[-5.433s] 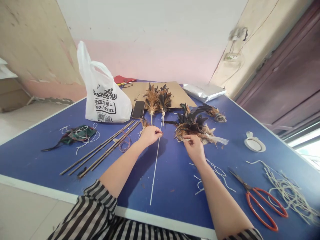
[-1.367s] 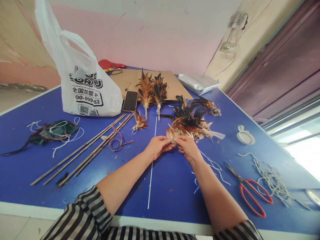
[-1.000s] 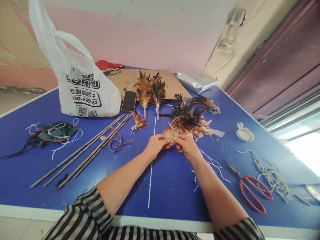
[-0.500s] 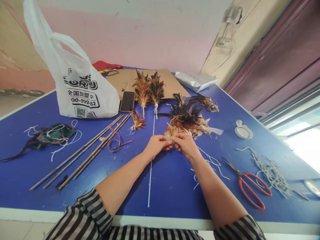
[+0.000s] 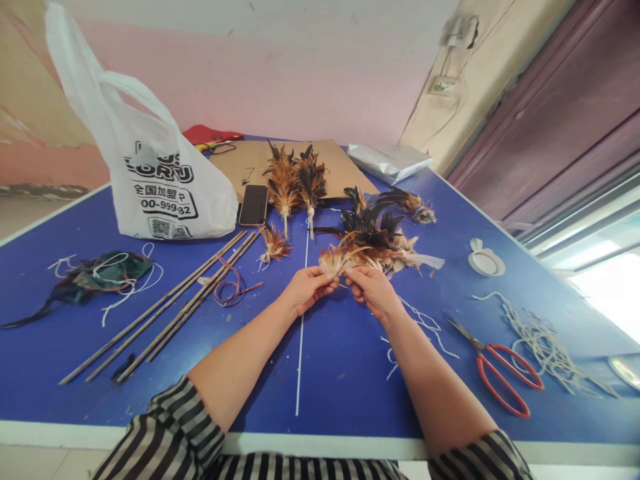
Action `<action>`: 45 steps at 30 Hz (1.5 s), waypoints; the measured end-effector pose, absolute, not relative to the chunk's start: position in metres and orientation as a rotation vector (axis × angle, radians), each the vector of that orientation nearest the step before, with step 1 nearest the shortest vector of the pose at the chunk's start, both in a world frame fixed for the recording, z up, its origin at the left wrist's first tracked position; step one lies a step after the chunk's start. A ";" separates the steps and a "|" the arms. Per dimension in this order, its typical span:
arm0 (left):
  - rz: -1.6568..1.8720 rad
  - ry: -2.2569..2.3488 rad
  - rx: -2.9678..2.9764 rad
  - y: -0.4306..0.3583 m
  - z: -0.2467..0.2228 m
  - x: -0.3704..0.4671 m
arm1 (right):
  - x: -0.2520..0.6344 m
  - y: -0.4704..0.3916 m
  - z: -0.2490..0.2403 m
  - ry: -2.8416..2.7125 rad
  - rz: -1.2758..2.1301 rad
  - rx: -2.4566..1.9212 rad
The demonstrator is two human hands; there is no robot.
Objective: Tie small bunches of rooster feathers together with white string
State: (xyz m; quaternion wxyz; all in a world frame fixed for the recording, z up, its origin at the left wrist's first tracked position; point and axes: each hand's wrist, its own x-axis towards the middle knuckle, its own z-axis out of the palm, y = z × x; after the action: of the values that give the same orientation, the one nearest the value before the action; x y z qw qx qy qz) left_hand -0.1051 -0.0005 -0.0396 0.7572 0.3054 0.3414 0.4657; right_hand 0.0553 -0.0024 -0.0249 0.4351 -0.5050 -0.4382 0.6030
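Pinched in my left hand point(image 5: 314, 288) is a small bunch of tan and white feathers point(image 5: 332, 262), its tips fanned upward. Close on its right, my right hand point(image 5: 369, 288) has thumb and fingers pressed together on a feather, whose thin quill seems to show between the hands. Just beyond lies a loose heap of black, brown and cream feathers point(image 5: 375, 235). Two tied feather bundles point(image 5: 284, 190) with pale stems rest farther back, and a smaller brown bundle point(image 5: 274, 244) lies left of my hands.
Thin sticks point(image 5: 165, 303) and a purple cord point(image 5: 229, 285) lie left, near a white plastic bag point(image 5: 173, 180) and a phone point(image 5: 253, 205). Right are red-handled scissors point(image 5: 487, 360), tangled string point(image 5: 543, 340) and a white tape roll point(image 5: 487, 261). Cardboard point(image 5: 345, 167) and a silver packet point(image 5: 389, 162) lie behind.
My left hand has shifted slightly left, and the feather bunch in it now stands fanned out and shows more. The hands are a little farther apart.
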 end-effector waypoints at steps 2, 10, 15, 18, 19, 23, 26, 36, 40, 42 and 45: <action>1.006 0.730 0.676 -0.002 -0.039 -0.105 | 0.052 -0.002 -0.026 -1.046 1.568 -1.224; 0.945 0.668 0.729 -0.002 -0.041 -0.105 | 0.045 -0.004 -0.022 -0.891 1.705 -1.058; 0.924 0.684 0.724 -0.001 -0.044 -0.107 | 0.046 -0.002 -0.025 -0.808 1.643 -1.016; 0.964 0.726 0.683 0.001 -0.043 -0.109 | 0.053 0.000 -0.024 -0.755 1.605 -1.030; 0.975 0.736 0.666 0.002 -0.043 -0.109 | 0.056 0.001 -0.024 -0.746 1.600 -1.031; 0.957 0.726 0.669 0.003 -0.041 -0.110 | 0.060 0.000 -0.022 -0.834 1.626 -1.003; 0.898 0.709 0.704 0.001 -0.039 -0.109 | 0.056 -0.002 -0.022 -0.990 1.645 -0.998; 0.794 0.664 0.699 -0.004 -0.036 -0.109 | 0.051 -0.002 -0.027 -1.249 1.470 -1.064; 0.791 0.684 0.702 -0.004 -0.037 -0.109 | 0.051 -0.002 -0.027 -1.299 1.413 -1.119; 0.782 0.706 0.708 -0.004 -0.037 -0.108 | 0.049 -0.002 -0.027 -1.338 1.360 -1.160; 0.800 0.752 0.745 -0.003 -0.037 -0.106 | 0.047 -0.003 -0.025 -1.349 1.289 -1.172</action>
State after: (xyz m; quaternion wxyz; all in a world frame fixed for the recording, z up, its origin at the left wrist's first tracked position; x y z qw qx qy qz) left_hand -0.1064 -0.0035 -0.0375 0.7878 0.3458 0.3490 0.3715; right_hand 0.0473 -0.0028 -0.0250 0.4521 -0.4743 -0.5463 0.5217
